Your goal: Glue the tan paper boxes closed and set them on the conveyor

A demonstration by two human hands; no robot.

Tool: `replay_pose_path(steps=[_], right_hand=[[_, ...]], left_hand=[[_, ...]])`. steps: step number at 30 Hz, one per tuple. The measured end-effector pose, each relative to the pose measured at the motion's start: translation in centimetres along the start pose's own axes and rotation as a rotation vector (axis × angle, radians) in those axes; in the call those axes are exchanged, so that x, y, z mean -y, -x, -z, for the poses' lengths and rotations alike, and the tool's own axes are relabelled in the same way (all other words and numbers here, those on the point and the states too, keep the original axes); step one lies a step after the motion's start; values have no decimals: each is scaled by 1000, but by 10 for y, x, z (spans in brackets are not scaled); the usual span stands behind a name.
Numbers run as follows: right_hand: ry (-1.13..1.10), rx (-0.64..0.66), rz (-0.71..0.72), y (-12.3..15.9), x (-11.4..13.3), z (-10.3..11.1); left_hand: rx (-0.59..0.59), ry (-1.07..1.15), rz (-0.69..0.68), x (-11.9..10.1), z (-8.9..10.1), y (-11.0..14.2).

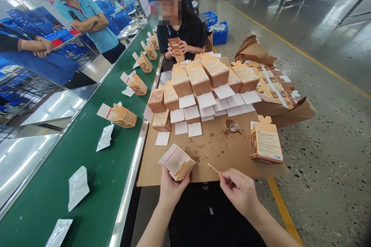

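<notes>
My left hand (171, 185) is closed round a small brown carton (180, 163), whose white flap is open and whose top faces me. Between the thumb and fingers of my right hand (238, 188) is a cotton swab (213, 168), its tip pointing toward the carton but apart from it. A small clear dish (233, 127) sits on the cardboard sheet (220, 150), with dark wet spots around it. To the right stands another brown carton (266, 141) with its top flaps up.
Stacked cartons (199, 77) with white flaps out cover the far part of the cardboard. On the left, a green conveyor belt (95, 185) carries open cartons and silver pouches (79, 187). Across from me a person holds a carton (175, 48). A torn paper bundle (278, 85) lies at right.
</notes>
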State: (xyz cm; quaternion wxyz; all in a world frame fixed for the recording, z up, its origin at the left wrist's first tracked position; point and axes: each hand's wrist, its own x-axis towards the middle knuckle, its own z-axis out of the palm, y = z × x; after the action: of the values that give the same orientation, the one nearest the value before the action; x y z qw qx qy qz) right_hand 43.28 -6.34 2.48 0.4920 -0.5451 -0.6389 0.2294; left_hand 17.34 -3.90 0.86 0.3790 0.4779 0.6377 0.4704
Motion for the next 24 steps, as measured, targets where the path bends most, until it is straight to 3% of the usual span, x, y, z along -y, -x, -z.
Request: replay_pose_path(steps=[3, 5, 9, 11, 14, 17, 21, 24], right_hand=[[-32, -8, -2, -1, 2, -2], [-52, -39, 10, -2, 1, -3], [-78, -113, 40, 1, -7, -4], [-77, -118, 55, 1, -10, -5], [-92, -99, 91, -4, -8, -8], [-115, -57, 124, -14, 0, -13], [-119, -42, 67, -21, 3, -13], [-99, -51, -6, -19, -3, -2]], left_hand=[[-44, -18, -19, 2, 7, -10], [-140, -71, -30, 6, 30, -24], [-494, -267, 43, 20, 115, -56], [-651, -262, 66, 30, 159, -69], [-744, -192, 82, 40, 202, -86], [-742, -145, 115, 39, 217, -104], [-670, -117, 76, 32, 214, -104], [-828, -155, -55, 28, 204, -79]])
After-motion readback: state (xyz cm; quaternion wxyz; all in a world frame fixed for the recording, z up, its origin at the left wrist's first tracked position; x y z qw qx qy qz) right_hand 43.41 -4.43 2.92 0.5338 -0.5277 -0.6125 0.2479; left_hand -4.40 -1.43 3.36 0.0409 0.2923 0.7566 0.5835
